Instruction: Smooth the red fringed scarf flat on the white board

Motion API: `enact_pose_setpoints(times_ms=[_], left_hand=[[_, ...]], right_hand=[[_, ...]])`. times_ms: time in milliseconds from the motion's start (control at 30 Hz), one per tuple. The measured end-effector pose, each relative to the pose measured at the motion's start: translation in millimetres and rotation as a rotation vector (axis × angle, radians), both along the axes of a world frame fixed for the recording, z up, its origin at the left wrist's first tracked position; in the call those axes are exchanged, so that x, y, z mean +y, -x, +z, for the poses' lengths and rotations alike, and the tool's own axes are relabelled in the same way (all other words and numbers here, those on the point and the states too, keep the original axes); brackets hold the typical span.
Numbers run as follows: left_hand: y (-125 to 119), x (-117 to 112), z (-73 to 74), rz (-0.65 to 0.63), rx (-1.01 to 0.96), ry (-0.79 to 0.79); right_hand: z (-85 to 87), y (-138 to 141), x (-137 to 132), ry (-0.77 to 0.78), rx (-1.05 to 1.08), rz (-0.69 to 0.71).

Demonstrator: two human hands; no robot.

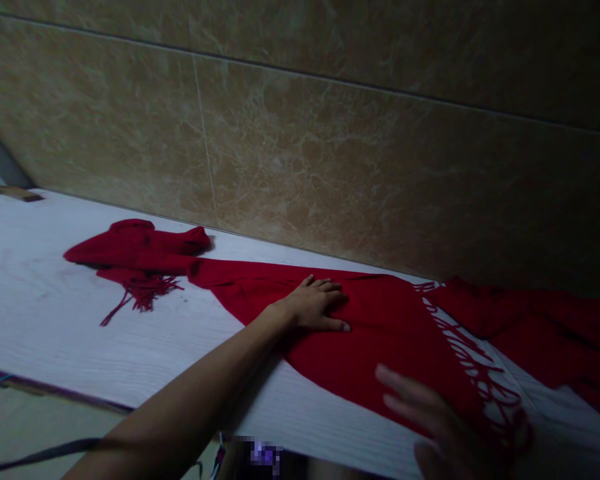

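A red fringed scarf (370, 313) lies spread on a white wood-grain board, its left part bunched up and its right end showing a row of tassels. Flat on the middle of it rests my left hand (315, 305), fingers spread and palm down. Over the scarf's lower right part is my right hand (430, 407), blurred and dark, with fingers apart and nothing seen in them. Whether it touches the cloth I cannot tell. More red cloth (540, 327) lies to the right, beyond the tassels.
Behind the board (55, 313) rises a brown marbled tile wall (300, 147). A small wooden piece (20, 193) sits at the far left corner. A dark strap (45, 453) crosses the lower left, below the board's front edge.
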State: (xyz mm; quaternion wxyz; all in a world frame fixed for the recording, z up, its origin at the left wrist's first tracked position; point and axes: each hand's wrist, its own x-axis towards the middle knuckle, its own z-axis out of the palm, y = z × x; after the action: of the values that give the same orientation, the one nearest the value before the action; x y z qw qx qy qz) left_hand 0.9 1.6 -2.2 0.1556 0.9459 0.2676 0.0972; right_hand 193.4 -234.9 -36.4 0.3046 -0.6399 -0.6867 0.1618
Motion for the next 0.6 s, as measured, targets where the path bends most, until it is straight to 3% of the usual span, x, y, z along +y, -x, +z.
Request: enact_pose_setpoints(times_ms=[100,233,400,600], left_hand=[[1,0,-0.6,-0.006,-0.013,-0.008],[1,0,-1.7,-0.012,-0.021,-0.005],[1,1,-4.0,-0.024,-0.021,-0.018],[1,0,-5.5,-0.014,-0.015,-0.018]], right_hand=[[13.6,-26,32,-0.07,-0.084,-0.128],[-2.8,-54,57,-0.045,-0.322,-0.26],[-29.2,-81,50,-0.008,-0.507,-0.227],[-32.2,-91,40,-0.04,-0.555,-0.187]])
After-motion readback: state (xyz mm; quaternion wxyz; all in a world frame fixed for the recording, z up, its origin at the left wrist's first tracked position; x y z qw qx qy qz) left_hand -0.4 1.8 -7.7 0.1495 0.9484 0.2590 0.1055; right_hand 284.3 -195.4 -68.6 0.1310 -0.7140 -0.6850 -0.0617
